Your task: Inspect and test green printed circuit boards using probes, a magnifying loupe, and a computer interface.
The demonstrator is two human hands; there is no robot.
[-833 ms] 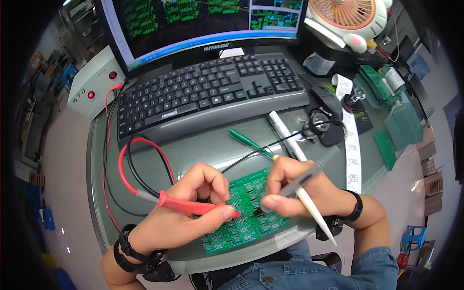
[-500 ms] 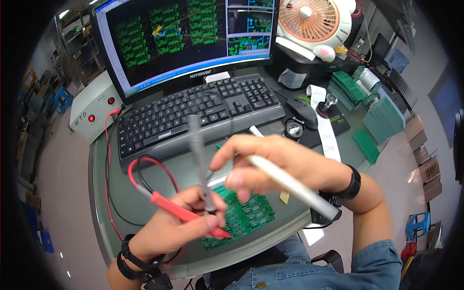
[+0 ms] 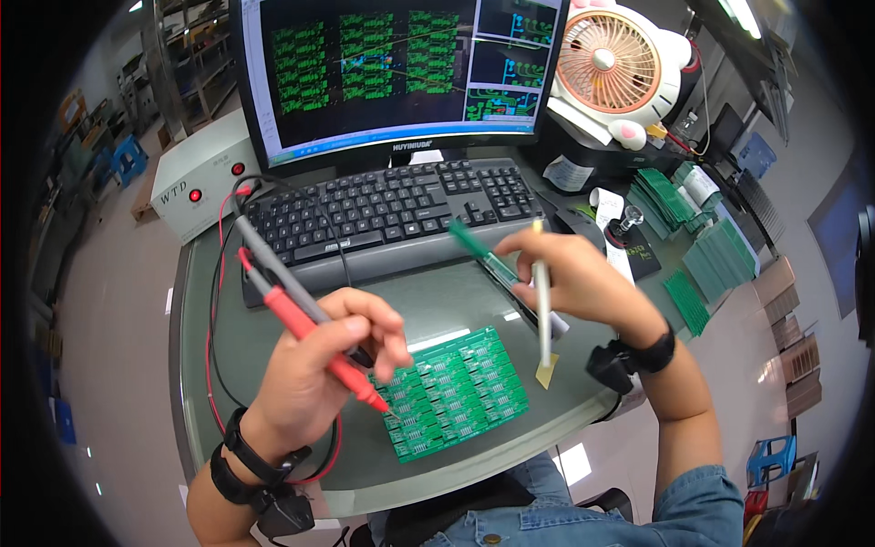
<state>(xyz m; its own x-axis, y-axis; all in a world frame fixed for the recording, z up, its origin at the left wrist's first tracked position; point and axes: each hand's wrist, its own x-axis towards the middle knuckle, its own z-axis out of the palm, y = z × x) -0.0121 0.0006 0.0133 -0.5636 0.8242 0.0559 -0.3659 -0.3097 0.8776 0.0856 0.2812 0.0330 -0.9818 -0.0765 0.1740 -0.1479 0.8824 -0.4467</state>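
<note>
My left hand grips two test probes together. The red probe slants down, its tip at the left edge of a green circuit board lying on the desk. The grey probe crosses behind it, and its lower end is partly hidden by my fingers. My right hand, raised beyond the board's right side, has a white pen-like stick between its fingers. Beside those fingers is a blurred green pen-like thing; I cannot tell whether the hand holds it too.
A keyboard and a monitor showing a board layout stand behind. At the left is a white box with red sockets and probe leads. Stacked green boards, a fan and a paper strip are at the right.
My left hand has moved left, uncovering more of the board, and the grey probe now leans left. My right hand has moved right; its white stick has swung nearly upright. The green thing shows more.
</note>
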